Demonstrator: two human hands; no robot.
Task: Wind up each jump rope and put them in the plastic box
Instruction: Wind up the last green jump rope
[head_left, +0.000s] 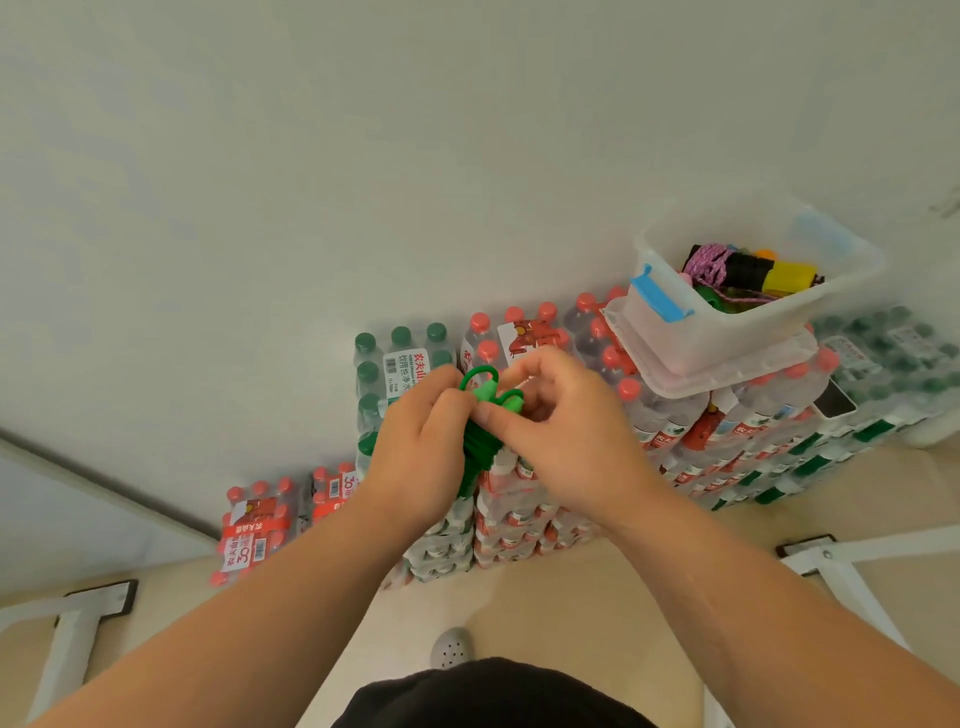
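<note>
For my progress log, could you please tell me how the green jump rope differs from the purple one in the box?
The plain green jump rope is held by the left hand and right hand, outside the clear plastic box; the speckled purple jump rope lies inside it, untouched. Both are wound into bundles.

Bottled-water packs (519, 525) stacked against pale wall (311, 156) on beige floor (545, 597).

Shrink-wrapped water-bottle packs (519, 530) stand stacked against the white wall (363, 156). A dark phone (834, 402) lies on one stack.
</note>
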